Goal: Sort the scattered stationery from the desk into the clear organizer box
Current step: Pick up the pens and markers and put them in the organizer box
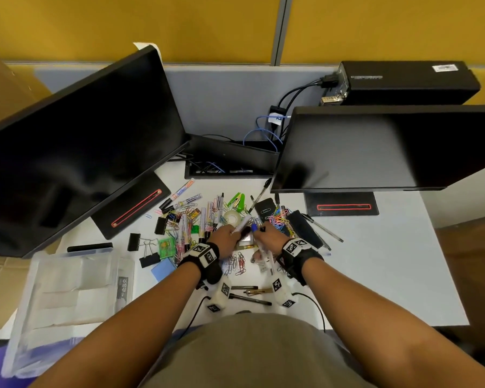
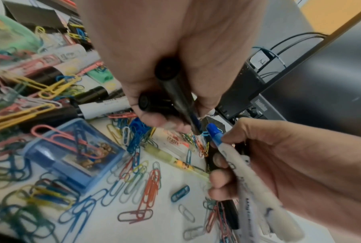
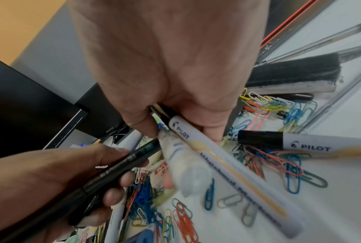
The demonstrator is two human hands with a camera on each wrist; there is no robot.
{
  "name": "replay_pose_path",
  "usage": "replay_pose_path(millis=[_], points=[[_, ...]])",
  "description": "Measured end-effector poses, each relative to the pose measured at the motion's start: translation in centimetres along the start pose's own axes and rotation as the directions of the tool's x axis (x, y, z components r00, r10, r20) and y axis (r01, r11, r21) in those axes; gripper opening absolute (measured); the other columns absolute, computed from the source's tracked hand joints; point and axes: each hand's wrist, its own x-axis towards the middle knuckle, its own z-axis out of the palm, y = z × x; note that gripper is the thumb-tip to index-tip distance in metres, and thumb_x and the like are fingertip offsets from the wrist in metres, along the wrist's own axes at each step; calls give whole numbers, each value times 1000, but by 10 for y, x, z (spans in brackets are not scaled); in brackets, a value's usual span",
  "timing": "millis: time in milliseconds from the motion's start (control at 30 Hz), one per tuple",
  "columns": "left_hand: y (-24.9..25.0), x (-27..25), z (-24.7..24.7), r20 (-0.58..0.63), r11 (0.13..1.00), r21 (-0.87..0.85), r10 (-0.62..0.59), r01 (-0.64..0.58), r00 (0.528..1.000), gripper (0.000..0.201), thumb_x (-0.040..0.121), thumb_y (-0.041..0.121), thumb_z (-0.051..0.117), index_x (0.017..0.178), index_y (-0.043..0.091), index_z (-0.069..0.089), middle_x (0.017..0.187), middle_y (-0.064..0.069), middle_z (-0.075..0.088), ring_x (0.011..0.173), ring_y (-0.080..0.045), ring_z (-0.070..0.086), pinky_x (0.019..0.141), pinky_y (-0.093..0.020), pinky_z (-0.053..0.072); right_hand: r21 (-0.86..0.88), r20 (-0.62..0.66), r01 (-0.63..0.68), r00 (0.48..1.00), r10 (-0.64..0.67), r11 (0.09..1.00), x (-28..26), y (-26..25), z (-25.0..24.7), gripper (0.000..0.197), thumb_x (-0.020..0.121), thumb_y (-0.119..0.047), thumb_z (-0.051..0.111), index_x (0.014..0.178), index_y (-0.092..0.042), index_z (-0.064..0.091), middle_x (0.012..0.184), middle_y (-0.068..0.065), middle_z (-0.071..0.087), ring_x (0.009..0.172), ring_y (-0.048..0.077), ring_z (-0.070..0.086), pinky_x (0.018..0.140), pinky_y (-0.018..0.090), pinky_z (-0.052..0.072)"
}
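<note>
Both hands work over the stationery pile in the middle of the desk. My left hand (image 1: 226, 237) (image 2: 175, 106) grips a black pen (image 2: 175, 92) (image 3: 121, 164) together with a white marker (image 1: 242, 224). My right hand (image 1: 267, 233) (image 3: 179, 128) grips two white markers along the palm: a clean Pilot whiteboard marker (image 3: 227, 172) and a worn one with a blue cap (image 2: 214, 134) (image 1: 254, 227). The pen tip and the blue cap almost meet. The clear organizer box (image 1: 67, 289) stands at the desk's front left, apart from both hands.
Coloured paper clips (image 2: 146, 185) litter the desk, with binder clips (image 1: 149, 259), a tape roll (image 1: 232, 217), more markers (image 3: 300, 144) and a blue clear case (image 2: 75, 152). A black eraser (image 3: 294, 72) lies to the right. Two monitors (image 1: 76, 152) (image 1: 389, 147) stand behind. Pens (image 1: 249, 299) lie near me.
</note>
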Motion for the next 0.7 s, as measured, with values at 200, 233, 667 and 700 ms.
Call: replay_pose_path(millis=[200, 233, 667, 700], points=[[-4, -19, -8, 22, 993, -112, 46, -44, 999, 24, 104, 30, 41, 107, 7, 49, 73, -6, 57, 55, -19, 53, 48, -27, 44, 18, -82, 82, 993, -81, 996, -20, -16, -4, 28, 84, -31, 67, 71, -15, 48, 63, 3, 45, 59, 21, 47, 64, 44, 53], [-5, -22, -9, 8, 994, -86, 68, -67, 998, 26, 104, 32, 41, 109, 8, 50, 75, -7, 58, 56, -19, 53, 48, -26, 45, 13, -101, 89, 991, -87, 996, -21, -18, -4, 26, 84, -29, 68, 74, -13, 50, 64, 4, 47, 61, 22, 50, 70, 48, 55], [-4, -57, -16, -126, 976, 30, 219, -217, 968, 29, 97, 40, 55, 107, 14, 62, 84, -6, 62, 69, -18, 56, 56, -21, 42, 9, -231, 279, 935, -269, 960, -31, -51, -14, 40, 86, -43, 70, 90, -4, 66, 69, 4, 55, 63, 16, 50, 60, 27, 40], [-4, -60, -18, -134, 974, 27, 226, -224, 965, 28, 97, 40, 57, 105, 14, 63, 84, -6, 62, 69, -17, 56, 57, -21, 42, 16, -223, 286, 935, -275, 958, -32, -54, -15, 38, 86, -40, 71, 88, -2, 67, 68, 5, 55, 62, 16, 50, 60, 27, 40]])
